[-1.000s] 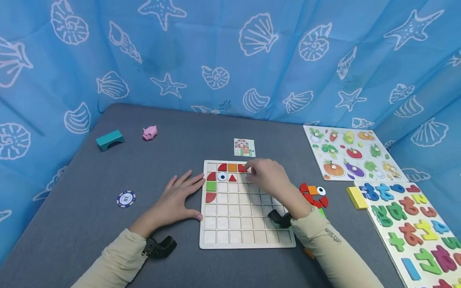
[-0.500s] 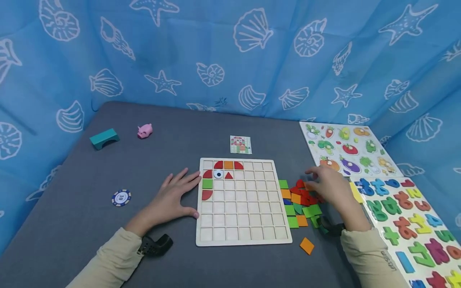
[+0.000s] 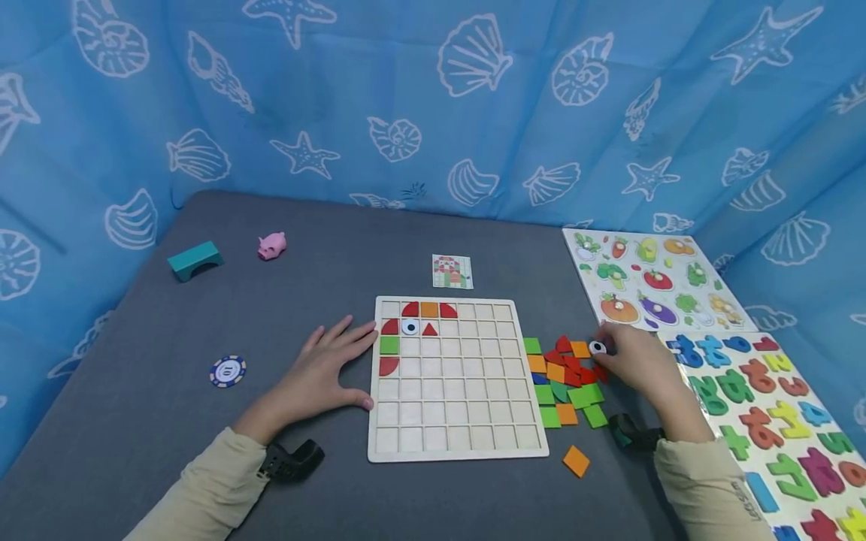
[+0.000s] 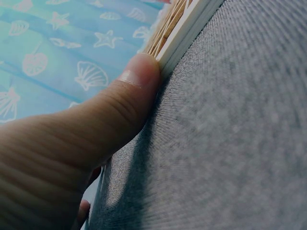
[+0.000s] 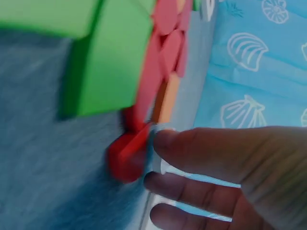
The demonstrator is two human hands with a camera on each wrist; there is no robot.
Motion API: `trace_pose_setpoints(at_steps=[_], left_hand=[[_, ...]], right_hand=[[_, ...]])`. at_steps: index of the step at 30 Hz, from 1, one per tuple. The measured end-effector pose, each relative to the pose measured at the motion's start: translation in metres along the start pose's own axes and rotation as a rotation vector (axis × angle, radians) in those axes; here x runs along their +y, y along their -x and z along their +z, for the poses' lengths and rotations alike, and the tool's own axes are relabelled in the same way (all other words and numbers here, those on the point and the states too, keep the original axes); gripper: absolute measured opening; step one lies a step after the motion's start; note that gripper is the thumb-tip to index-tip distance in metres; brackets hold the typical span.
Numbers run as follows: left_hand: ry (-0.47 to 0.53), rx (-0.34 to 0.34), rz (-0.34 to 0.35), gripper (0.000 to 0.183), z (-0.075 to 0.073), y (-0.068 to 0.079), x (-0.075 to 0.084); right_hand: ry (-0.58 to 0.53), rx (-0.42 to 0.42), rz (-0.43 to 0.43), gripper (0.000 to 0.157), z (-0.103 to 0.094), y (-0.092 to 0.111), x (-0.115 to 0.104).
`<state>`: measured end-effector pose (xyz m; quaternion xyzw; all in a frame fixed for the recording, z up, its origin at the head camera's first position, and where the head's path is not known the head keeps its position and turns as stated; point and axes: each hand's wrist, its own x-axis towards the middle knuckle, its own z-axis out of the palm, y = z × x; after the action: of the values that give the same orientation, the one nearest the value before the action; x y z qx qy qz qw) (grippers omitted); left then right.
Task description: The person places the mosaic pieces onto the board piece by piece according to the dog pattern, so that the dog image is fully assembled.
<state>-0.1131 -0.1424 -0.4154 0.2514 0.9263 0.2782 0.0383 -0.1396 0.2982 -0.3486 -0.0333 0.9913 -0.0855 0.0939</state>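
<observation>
Beside the board [image 3: 443,413], right hand [image 3: 632,359], grip narrow on a partly hidden eye tile [image 3: 595,347]; left hand [image 3: 326,373] spread wide, touching the board.

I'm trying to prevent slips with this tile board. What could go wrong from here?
The right hand has its fingertips at the eye tile, close beside red tiles, so it might nudge some out of the pile. The left hand touches the left edge of the grid board; a push there could slide it into the loose tiles beside its right edge.
</observation>
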Motion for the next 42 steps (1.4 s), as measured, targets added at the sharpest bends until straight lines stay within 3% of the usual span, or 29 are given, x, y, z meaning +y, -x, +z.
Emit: trace_pose_setpoints(at_steps=[6,12,19,23,35,42], left_hand=[[0.002,-0.003,0.006,0.101,-0.001,-0.001,0.001],[0.012,-0.002,0.003,0.1,-0.002,0.0,0.002],[0.013,0.0,-0.006,0.1,-0.001,0.002,0.001],[0.006,0.008,-0.003,0.1,-0.001,0.001,0.0],[-0.004,0.022,0.028,0.098,-0.002,0.0,0.0],[-0.011,0.009,0.01,0.099,-0.002,-0.001,0.0]], right_hand=[[-0.015,0.051,-0.029,0.026,-0.002,-0.001,-0.023],[-0.023,0.11,-0.191,0.021,0.006,-0.012,-0.073],[0.024,0.064,-0.292,0.023,0.016,-0.028,-0.14],[0.076,0.047,-0.346,0.022,0.023,-0.036,-0.164],[0.098,0.089,-0.444,0.014,0.031,-0.044,-0.176],[0.106,0.062,-0.429,0.016,0.03,-0.046,-0.179]])
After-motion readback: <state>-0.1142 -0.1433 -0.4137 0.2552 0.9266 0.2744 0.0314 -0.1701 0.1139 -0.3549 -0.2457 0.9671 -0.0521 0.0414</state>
